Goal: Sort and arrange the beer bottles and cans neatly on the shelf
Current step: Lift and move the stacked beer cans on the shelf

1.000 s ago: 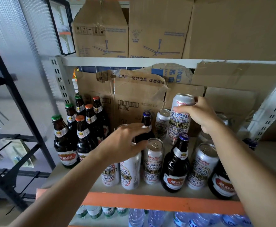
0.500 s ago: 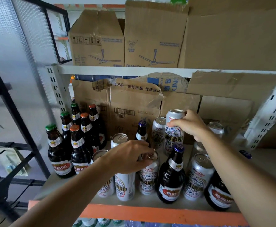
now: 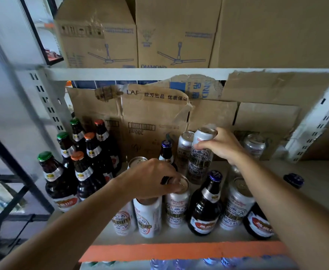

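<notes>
gripping an upright tall can [image 3: 200, 154], the right hand [image 3: 221, 146]; left hand [image 3: 150, 179] clasps a front can [image 3: 177, 203] top.

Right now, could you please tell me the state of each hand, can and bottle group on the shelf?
Right hand: gripping a tall can.
Tall can: held near its top, tilted slightly.
Left hand: fingers closed over the top of a front can.
Front can: upright on the shelf, unopened.
Blue-capped bottle: upright, capped, among the cans.
Green- and orange-capped bottles: upright, capped, grouped at left.
</notes>
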A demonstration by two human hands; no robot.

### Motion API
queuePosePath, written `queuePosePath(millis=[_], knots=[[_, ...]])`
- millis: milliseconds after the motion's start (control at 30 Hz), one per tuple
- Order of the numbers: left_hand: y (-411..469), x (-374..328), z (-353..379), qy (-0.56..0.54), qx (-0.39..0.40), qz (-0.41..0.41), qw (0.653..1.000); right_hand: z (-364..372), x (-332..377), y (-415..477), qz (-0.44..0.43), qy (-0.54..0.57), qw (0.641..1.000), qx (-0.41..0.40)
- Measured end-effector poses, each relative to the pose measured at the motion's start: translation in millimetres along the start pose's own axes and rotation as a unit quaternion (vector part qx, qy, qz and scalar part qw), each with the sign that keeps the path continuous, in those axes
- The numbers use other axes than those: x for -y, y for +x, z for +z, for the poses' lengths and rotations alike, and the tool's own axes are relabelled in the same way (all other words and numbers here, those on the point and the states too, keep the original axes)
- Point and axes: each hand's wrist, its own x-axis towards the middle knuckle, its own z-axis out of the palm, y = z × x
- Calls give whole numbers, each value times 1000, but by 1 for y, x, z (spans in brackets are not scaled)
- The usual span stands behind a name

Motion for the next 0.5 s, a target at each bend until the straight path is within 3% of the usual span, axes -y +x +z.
queuePosePath(millis=[200,500], knots=[[0,3,4,-47,-4,7,999,1,-9,2,29,-69,997,36],[1,7,13,-32,-25,7,999,8,-13,6,40,-141,986,77]])
